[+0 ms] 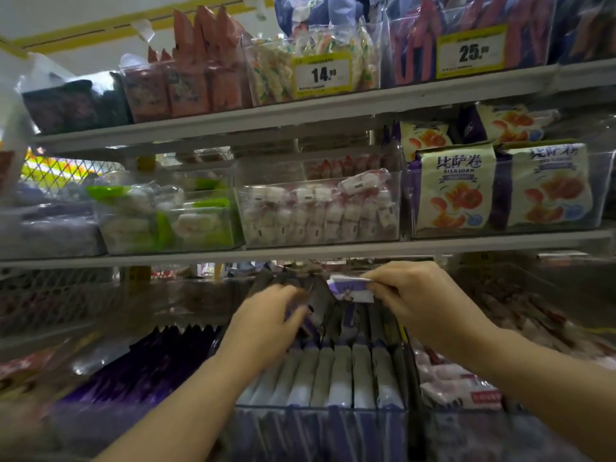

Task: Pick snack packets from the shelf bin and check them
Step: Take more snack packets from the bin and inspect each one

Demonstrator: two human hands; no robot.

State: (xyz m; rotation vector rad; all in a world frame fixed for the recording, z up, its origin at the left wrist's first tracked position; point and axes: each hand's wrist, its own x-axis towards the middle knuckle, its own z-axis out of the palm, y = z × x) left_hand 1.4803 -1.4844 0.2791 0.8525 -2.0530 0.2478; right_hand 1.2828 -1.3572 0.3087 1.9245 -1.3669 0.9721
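A clear shelf bin on the lowest shelf holds a row of upright purple-and-white snack packets. My right hand pinches the top of one purple-and-white packet, lifted above the back of the row. My left hand is blurred, with its fingers curled in among the packets at the back left of the bin; it seems to grip a purple packet, though I cannot see this sharply. Both forearms reach in from below.
A bin of dark purple packets lies left of the task bin, and pink-white packets lie to the right. The shelf edge above carries bins of green, white and pizza-roll snacks. Price tags 14.90 and 25.90 hang on the top shelf.
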